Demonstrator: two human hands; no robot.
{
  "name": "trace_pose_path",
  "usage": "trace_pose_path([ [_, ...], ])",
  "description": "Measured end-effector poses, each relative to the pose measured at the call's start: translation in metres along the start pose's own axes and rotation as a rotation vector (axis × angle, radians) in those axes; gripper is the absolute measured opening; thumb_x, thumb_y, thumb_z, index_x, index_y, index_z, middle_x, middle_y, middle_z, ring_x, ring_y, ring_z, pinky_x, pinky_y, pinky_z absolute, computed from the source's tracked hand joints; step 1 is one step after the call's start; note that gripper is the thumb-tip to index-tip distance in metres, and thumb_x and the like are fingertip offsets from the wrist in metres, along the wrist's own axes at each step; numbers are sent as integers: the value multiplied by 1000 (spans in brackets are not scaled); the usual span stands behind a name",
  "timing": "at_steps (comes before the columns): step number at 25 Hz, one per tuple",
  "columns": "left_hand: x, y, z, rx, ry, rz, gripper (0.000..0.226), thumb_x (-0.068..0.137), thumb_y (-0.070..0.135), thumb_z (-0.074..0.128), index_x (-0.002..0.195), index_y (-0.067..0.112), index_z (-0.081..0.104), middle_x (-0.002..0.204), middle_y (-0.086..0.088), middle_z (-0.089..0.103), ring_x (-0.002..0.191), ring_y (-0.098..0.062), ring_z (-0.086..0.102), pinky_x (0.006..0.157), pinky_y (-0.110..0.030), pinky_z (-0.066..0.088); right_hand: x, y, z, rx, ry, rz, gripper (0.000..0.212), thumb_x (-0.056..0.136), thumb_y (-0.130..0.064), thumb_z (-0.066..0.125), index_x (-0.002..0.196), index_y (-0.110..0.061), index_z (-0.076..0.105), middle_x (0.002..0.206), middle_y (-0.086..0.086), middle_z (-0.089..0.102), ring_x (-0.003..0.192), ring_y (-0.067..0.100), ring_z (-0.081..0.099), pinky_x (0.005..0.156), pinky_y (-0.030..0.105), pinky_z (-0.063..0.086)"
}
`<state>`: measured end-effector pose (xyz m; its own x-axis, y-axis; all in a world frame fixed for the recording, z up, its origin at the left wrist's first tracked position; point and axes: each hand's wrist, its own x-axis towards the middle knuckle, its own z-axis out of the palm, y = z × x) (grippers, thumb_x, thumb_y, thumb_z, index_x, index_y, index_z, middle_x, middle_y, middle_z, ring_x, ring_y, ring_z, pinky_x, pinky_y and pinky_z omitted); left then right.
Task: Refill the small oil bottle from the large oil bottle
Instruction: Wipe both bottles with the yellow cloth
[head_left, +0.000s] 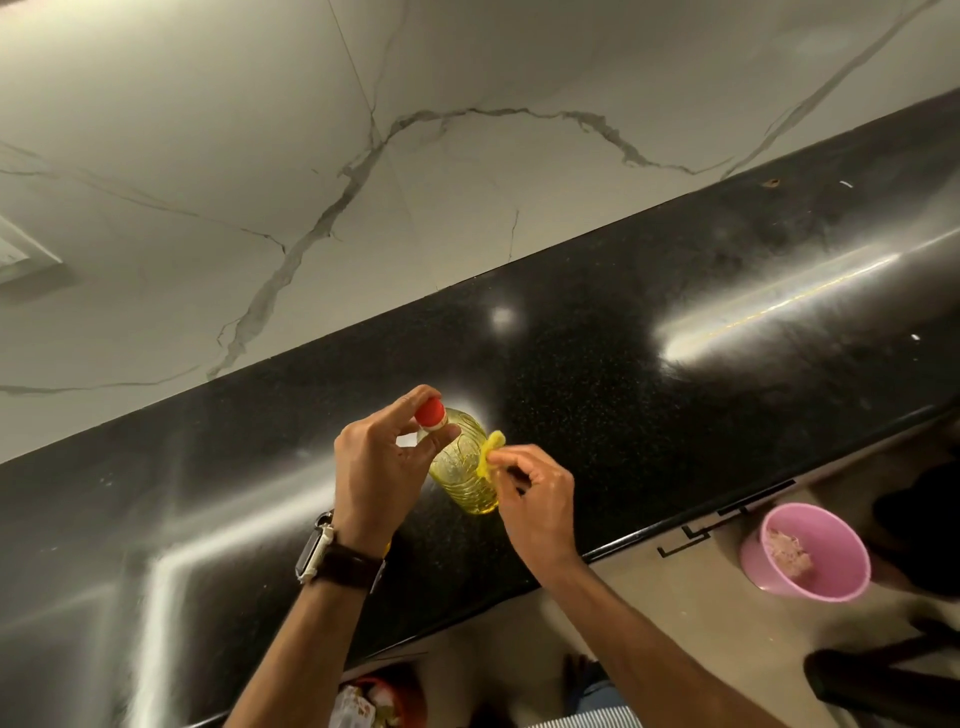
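Oil bottle standing near the front edge of the black worktop, full and yellow. Left hand pinching the red cap, right hand pinching the yellow handle. Probably greasy, thin squashy plastic, fairly heavy; best gripped by handle and neck.

My left hand hides the bottle's neck | my right hand covers its lower right side | pink bucket's contents blurred | bottom-edge items cut off, unidentifiable
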<state>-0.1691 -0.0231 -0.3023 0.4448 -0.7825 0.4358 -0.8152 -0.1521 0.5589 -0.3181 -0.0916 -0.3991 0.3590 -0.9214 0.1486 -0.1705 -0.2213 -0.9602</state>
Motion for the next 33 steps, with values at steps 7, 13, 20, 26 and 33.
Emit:
trace_pose_path([
  [7, -4, -1, 1, 40, 77, 14, 42, 82, 44, 77, 116, 19, 74, 100, 3, 78, 83, -13, 75, 70, -29, 62, 12, 5, 9, -157, 0, -166, 17, 92, -1, 72, 106, -8, 78, 109, -2, 73, 100, 6, 68, 89, 24, 59],
  [13, -2, 1, 6, 82, 97, 29, 44, 83, 46, 75, 116, 17, 74, 100, 1, 79, 80, -14, 76, 68, -35, 64, -3, 36, 9, -182, -66, 62, 16, 86, -1, 78, 97, -13, 78, 95, -5, 71, 87, 9, 69, 76, 31, 61],
  [20, -1, -1, 8, 115, 75, 17, 36, 86, 44, 82, 112, 21, 72, 95, 4, 76, 80, -13, 75, 64, -36, 64, 7, -36, 0, -9, -25, -338, 15, 89, -7, 79, 103, -10, 79, 107, 1, 69, 97, 8, 67, 84, 19, 57],
  [26, -3, -1, 7, 140, 114, 22, 34, 87, 45, 78, 111, 24, 66, 92, 3, 76, 72, -14, 74, 60, -40, 63, -4, 10, 17, -483, -200, -704, 20, 93, -9, 72, 112, -14, 72, 109, 0, 66, 86, 17, 64, 64, 27, 61],
  [33, -4, -1, 11, 125, 106, 1, 41, 88, 56, 73, 112, 23, 68, 92, 5, 77, 73, -13, 74, 62, -38, 63, -2, 70, 9, -399, -240, -303, 13, 80, -4, 84, 89, -10, 78, 101, -4, 67, 86, 11, 69, 80, 26, 60],
])
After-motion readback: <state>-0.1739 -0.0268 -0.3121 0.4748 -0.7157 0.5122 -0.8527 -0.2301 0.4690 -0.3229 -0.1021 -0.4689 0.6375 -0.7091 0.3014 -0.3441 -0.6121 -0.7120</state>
